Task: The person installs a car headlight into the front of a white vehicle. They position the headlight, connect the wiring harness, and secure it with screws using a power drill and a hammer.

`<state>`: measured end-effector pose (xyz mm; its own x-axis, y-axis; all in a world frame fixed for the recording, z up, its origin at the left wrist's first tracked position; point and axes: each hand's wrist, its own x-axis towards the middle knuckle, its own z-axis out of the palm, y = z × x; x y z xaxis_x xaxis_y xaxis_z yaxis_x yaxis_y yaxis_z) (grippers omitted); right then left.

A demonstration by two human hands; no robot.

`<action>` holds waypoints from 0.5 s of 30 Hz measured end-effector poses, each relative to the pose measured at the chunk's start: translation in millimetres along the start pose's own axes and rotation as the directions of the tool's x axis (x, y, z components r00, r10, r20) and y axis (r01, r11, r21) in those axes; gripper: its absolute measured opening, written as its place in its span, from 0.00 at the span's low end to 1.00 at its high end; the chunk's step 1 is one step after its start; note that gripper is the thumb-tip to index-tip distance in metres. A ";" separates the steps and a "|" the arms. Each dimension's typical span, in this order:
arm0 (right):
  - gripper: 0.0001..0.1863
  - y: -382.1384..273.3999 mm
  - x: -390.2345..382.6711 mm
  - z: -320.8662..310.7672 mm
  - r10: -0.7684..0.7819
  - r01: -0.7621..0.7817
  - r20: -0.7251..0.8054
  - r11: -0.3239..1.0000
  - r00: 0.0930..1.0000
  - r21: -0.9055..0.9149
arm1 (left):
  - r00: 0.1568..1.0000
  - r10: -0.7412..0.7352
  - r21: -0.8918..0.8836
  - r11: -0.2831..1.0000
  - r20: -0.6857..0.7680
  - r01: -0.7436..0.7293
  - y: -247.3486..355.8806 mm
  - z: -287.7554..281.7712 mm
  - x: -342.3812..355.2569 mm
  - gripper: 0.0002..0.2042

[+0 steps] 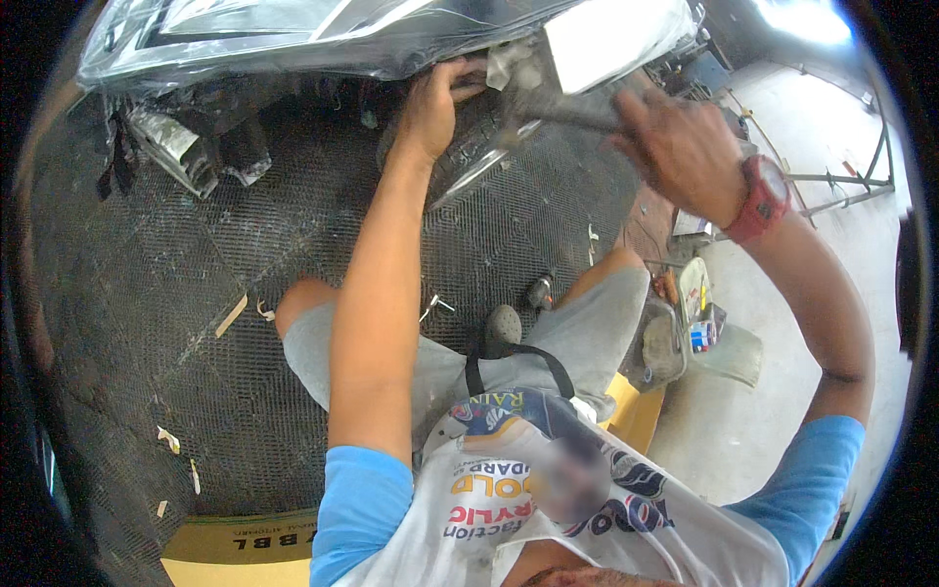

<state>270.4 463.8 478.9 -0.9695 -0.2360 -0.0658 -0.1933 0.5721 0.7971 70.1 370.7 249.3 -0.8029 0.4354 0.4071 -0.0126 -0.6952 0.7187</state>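
At the top of the head view, my left hand (428, 119) reaches up to the underside of a vehicle body (293, 44) covered in clear plastic sheeting. Its fingers curl at the lower edge, and what they grip is hidden. My right hand (680, 152), with a red watch (763, 196) on the wrist, is closed round the handle of a dark tool that looks like a hammer (577, 115). Motion blurs the tool, and its far end lies close to the body's torn lower edge. Beside that edge is a white panel (616, 41).
Dark ribbed matting (235, 215) covers the floor, with scraps of tape (231, 316) on it. A small metal piece (436, 307) lies between my legs. On my right stand a plastic container (665, 347) with cans and a metal frame (851, 181). Yellow cardboard (254, 548) lies below.
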 end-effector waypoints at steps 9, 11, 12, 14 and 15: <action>0.20 3.8 -8.9 0.6 -0.022 0.023 -0.033 0.999 0.999 0.043 | 1.000 0.028 0.016 0.999 0.010 -0.028 -1.5 -0.2 -1.6 0.24; 0.20 7.6 -5.3 4.7 0.053 -0.053 0.016 0.998 0.998 0.024 | 1.000 0.021 0.016 1.000 0.004 -0.021 -0.4 2.9 -2.8 0.24; 0.20 7.5 -3.2 5.5 0.088 -0.089 0.037 0.996 0.995 0.014 | 1.000 0.018 0.026 1.000 0.001 -0.018 -1.6 1.5 -2.9 0.24; 0.20 4.0 -2.5 -1.4 0.079 -0.081 0.030 0.995 0.996 0.060 | 1.000 0.016 0.031 0.999 -0.007 -0.016 -3.7 -1.4 -2.2 0.24; 0.20 2.3 -3.3 -5.5 0.073 -0.075 0.027 0.994 0.997 0.078 | 1.000 0.021 0.024 1.000 -0.014 -0.021 -4.5 -3.8 -0.2 0.24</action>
<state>274.0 461.6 484.2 -0.9847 -0.1725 -0.0238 -0.1315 0.6474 0.7508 68.1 371.5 243.9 -0.8112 0.4128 0.4142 0.0182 -0.6902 0.7234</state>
